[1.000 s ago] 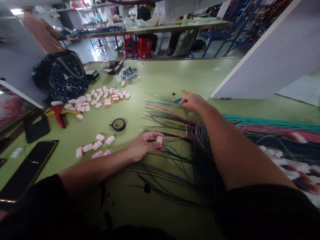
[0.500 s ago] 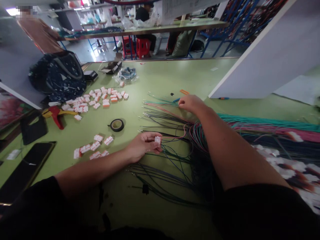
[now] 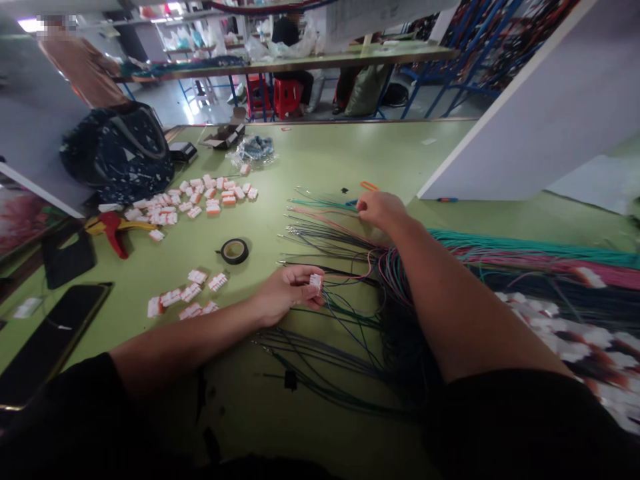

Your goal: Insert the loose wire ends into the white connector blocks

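Between the thumb and fingers of my left hand [image 3: 287, 293] is a white and orange plug connector [image 3: 315, 283]. Several thin wires, pink and dark blue among them, trail from it to the right. My right hand [image 3: 383, 212] is farther out, its fingers pinched together where the teal wires [image 3: 320, 203] run into them; the fingertips partly hide what they grip. Below the teal wires, pink and black wires [image 3: 320, 230] lie fanned out with metal terminals at their left ends. More dark wires [image 3: 315, 345] lie nearer to me.
Loose connectors lie in a large pile [image 3: 165, 203] and a small group [image 3: 190, 292] on the left. Around them are black tape [image 3: 235, 251], a red and yellow tool [image 3: 116, 230], a phone [image 3: 53, 343] and a bag [image 3: 117, 153]. Wire bundles [image 3: 540, 247] and finished connectors [image 3: 575, 340] lie right.
The right forearm has shifted very slightly, and the view has moved a little. Both hands keep nearly the same positions and grips.
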`<state>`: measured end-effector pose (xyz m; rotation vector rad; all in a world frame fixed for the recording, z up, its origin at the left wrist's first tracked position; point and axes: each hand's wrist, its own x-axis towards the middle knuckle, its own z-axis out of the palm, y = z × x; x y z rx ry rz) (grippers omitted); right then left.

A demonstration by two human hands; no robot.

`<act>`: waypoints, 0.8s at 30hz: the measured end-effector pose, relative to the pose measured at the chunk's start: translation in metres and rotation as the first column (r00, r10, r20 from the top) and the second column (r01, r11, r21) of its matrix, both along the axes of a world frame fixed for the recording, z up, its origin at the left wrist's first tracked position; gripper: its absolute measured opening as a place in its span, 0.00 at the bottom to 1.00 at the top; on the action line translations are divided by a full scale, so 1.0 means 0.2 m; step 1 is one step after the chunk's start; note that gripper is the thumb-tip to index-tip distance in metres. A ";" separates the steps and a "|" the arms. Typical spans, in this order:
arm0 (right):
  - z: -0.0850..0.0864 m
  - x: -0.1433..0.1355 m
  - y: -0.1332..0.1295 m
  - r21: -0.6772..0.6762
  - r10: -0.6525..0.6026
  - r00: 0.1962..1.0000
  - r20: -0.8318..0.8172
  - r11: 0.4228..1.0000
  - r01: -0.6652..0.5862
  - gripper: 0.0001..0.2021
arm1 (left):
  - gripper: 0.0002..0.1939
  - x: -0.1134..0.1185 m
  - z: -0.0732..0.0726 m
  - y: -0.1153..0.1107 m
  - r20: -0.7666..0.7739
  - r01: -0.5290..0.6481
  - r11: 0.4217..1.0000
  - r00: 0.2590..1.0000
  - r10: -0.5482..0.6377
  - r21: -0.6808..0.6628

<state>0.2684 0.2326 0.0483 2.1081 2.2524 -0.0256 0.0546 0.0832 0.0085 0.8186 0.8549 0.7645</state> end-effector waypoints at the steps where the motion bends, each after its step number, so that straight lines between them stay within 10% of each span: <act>1: 0.00 0.00 0.00 0.001 0.014 1.000 0.009 1.000 -0.014 0.15 | 0.18 0.00 0.00 0.00 -0.001 -0.001 1.000 1.000 0.001 0.000; 24: 0.05 -0.11 -0.06 -0.131 0.162 0.956 0.244 0.982 -0.133 0.17 | 0.16 0.00 -0.01 0.01 0.002 -0.001 1.000 1.000 0.001 -0.009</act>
